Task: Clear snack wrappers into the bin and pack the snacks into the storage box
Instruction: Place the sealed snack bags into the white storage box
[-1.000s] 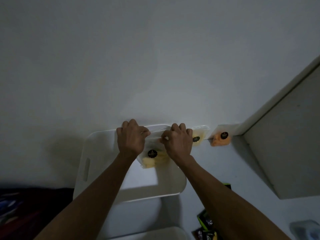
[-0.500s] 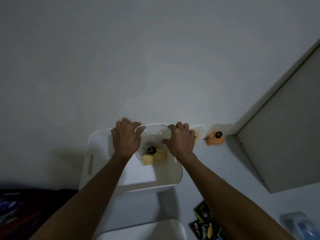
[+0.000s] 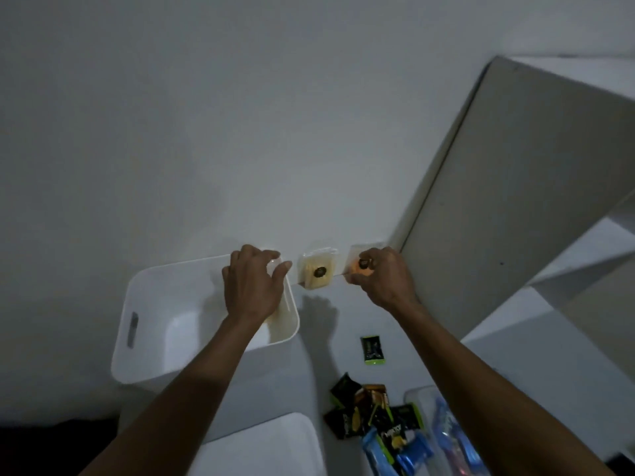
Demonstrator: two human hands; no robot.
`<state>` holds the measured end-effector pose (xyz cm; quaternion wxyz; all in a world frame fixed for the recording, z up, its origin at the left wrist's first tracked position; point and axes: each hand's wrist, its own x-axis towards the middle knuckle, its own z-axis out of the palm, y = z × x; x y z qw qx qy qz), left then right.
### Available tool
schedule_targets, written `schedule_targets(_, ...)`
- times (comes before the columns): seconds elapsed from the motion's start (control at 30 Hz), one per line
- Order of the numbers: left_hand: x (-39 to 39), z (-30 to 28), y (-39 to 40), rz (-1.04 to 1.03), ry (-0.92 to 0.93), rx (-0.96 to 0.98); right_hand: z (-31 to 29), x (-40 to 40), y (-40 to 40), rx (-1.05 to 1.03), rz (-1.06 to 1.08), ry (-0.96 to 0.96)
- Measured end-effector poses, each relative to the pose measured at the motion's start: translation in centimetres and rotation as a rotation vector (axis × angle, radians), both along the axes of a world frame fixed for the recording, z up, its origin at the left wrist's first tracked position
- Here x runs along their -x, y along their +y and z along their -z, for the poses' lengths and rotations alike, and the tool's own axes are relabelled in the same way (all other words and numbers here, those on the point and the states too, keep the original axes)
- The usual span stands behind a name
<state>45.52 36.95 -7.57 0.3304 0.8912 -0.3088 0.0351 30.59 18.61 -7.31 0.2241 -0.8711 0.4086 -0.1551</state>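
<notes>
Presently catalogued, largest first. Bench (image 3: 343, 359): pale surface against a plain wall, carrying everything below. Storage box (image 3: 144, 293): white, open-topped, slot handle on its left wall, standing at the back left of the bench; a pale yellowish packet seems to lie against its right inner wall, mostly hidden under the left arm, and the rest of the floor that shows is bare. Second white container (image 3: 261, 444): only a rounded corner visible at the bottom edge; whether it is the bin cannot be told. Pile of dark and blue snack packets (image 3: 378, 420): heaped at the lower right, well apart from the box, not yet packed. Left hand (image 3: 252, 286): over the box's far right corner, fingers spread and loosened, gripping nothing visible. Right hand (image 3: 383, 276): fingers curled around the orange snack pack (image 3: 357, 269), which sits on the bench against the wall. Yellow snack pack (image 3: 318, 273): clear wrap, dark round label, leaning at the wall between box and orange pack, untouched. Green-edged sachet (image 3: 372, 350): lying alone mid-bench. Progress, as judged: early; apparently one item boxed, the orange pack in hand next, yellow pack, sachet and heap remaining, wrapper sorting not evidently begun.
</notes>
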Motion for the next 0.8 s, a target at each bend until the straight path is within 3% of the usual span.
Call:
schedule_targets(0.37,1.6,6.0,-12.8,-0.008,-0.093,-0.193,5.9,0.7,-13.6,-0.102,0.091,0.02)
schedule_targets(0.8,-2.1,14.3,-18.9,-0.154,-0.28,-0.352,14.6,-5.5,-21.6,0.273,-0.146,0.075)
